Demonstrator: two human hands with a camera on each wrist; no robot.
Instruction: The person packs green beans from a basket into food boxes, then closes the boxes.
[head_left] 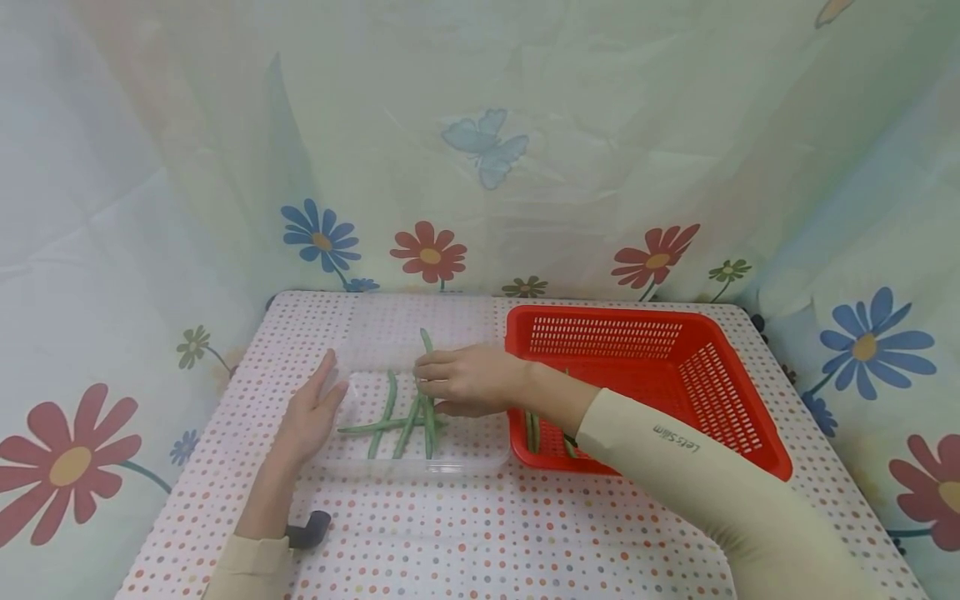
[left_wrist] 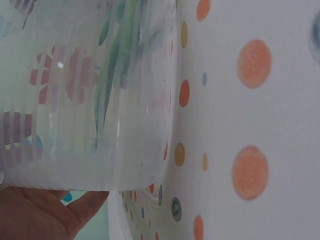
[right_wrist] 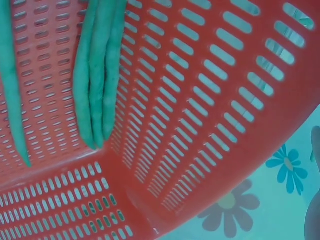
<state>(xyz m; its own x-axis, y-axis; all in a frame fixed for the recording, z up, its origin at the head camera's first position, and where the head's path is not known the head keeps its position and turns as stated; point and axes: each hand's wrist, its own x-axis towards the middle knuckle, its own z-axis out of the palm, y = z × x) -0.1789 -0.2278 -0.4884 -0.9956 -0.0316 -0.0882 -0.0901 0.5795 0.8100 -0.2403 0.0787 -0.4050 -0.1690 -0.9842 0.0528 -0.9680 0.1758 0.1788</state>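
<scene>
A clear plastic container (head_left: 465,468) stands on the table, with several green beans (head_left: 386,412) lying crossed inside. Over its middle, my right hand (head_left: 468,382) pinches a long green bean (head_left: 426,338), whose ends show above and below the fingers. My left hand (head_left: 306,417) lies along the container's left wall, fingers extended and thumb apart. In the left wrist view, that hand (left_wrist: 55,212) is at the edge of the ribbed clear wall (left_wrist: 142,125); part of it is hidden. The right wrist view shows green beans (right_wrist: 102,75) in the red basket (right_wrist: 205,115).
The red slotted basket (head_left: 637,317) stands directly right of the clear container, under my right forearm. A see-through lid-like panel (head_left: 420,312) extends behind the container. The table (head_left: 465,542) has a dotted cover, and a flowered curtain (head_left: 480,83) hangs behind it.
</scene>
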